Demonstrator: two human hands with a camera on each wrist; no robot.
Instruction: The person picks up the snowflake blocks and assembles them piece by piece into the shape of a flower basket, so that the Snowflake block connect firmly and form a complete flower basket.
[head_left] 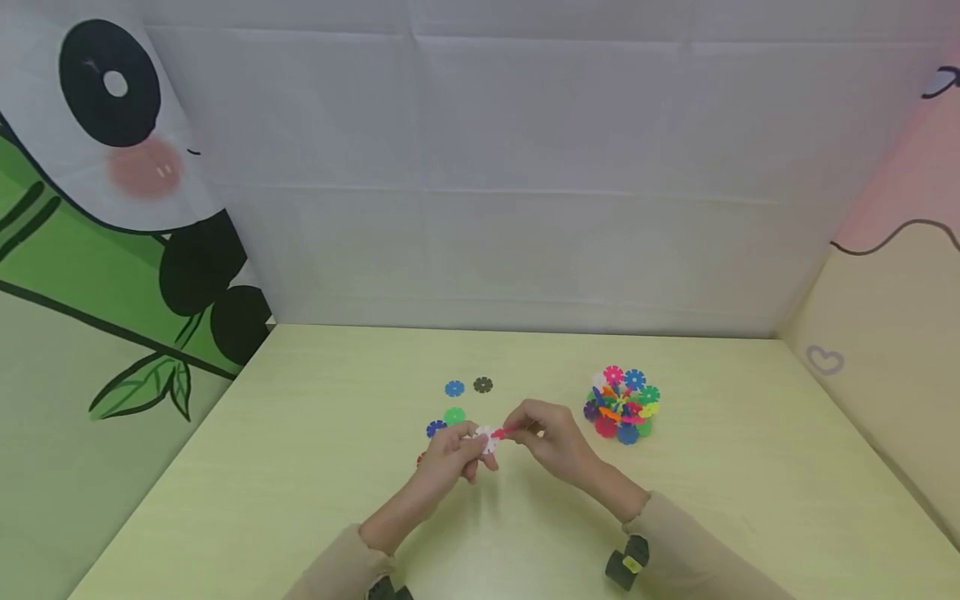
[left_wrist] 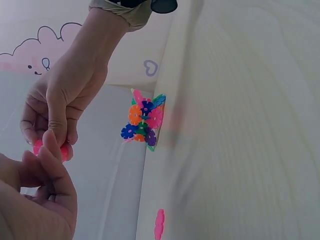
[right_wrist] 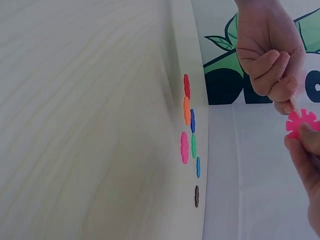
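Over the middle of the table, my left hand (head_left: 447,454) pinches a white notched plastic disc (head_left: 487,442) between thumb and fingers. Against its right side is a pink notched disc (right_wrist: 295,128), pinched by the fingertips of my right hand (head_left: 553,440). The two discs meet edge to edge at an angle; how deep their slots engage is too small to tell. In the left wrist view, my left fingers hide the white disc, and only part of the pink one shows beside my right fingertips.
Loose discs lie around my left hand: blue (head_left: 454,388), black (head_left: 483,384), green (head_left: 454,415), dark blue (head_left: 436,428), plus orange (right_wrist: 187,110), pink (right_wrist: 184,147) and red (right_wrist: 186,86). A multicoloured cluster of joined discs (head_left: 621,406) sits to the right. A white cloth wall (head_left: 555,167) stands behind.
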